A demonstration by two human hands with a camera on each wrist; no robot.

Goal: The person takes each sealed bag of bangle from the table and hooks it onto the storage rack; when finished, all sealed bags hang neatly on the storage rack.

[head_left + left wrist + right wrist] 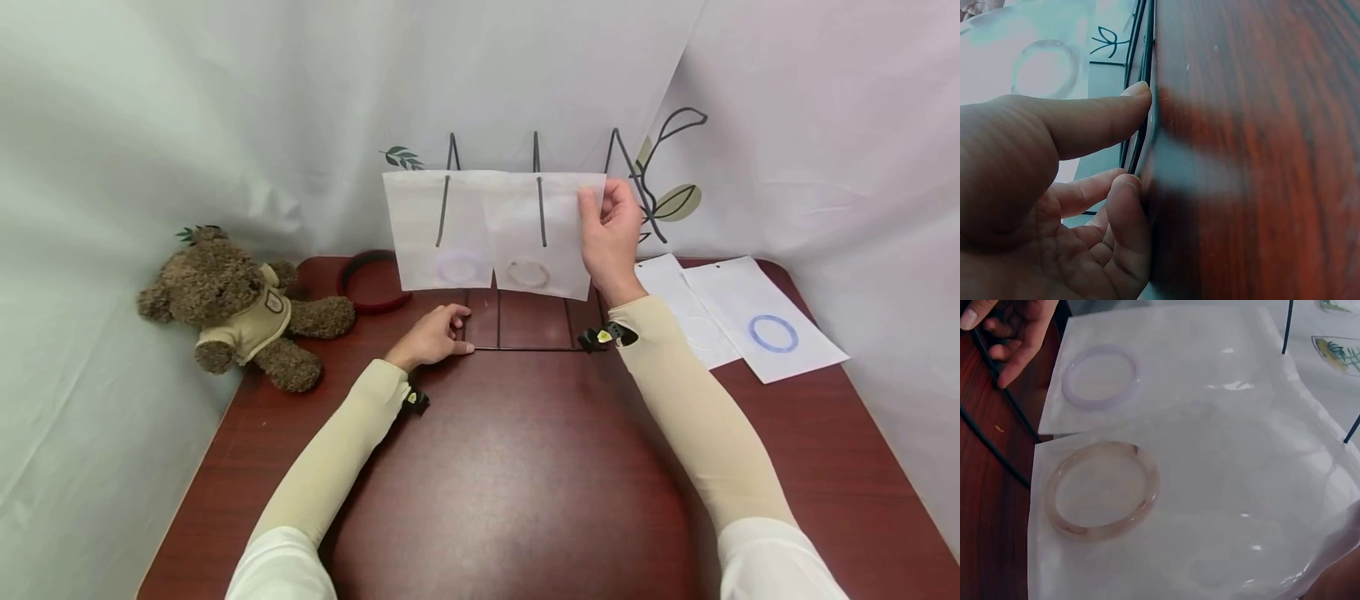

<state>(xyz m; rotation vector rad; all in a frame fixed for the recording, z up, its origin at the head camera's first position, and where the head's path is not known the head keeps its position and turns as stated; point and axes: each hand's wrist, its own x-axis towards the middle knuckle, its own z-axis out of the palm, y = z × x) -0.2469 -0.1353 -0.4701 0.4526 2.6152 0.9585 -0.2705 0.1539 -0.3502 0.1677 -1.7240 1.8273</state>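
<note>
In the head view, a black wire rack (542, 218) stands on the table with two clear pouches hanging from its hooks. The left pouch (416, 218) contains a lavender bangle (1099, 405); the right pouch (517, 212) contains a pale brown bangle (1100, 535). My right hand (613, 242) pinches the right pouch's upper right corner between thumb and fingers, beside the rack's third hook. Low at the rack's left front corner, my left hand (431, 336) grips the base wire (1145, 59), thumb on one side and curled fingers on the other.
Two more pouches lie overlapping at the right, one with a blue bangle (773, 350) inside, the other with a whitish one. To the left sits a brown teddy bear (247, 308), near a dark red ring-shaped object (345, 287). White curtains (300, 125) surround the wooden table (510, 467).
</note>
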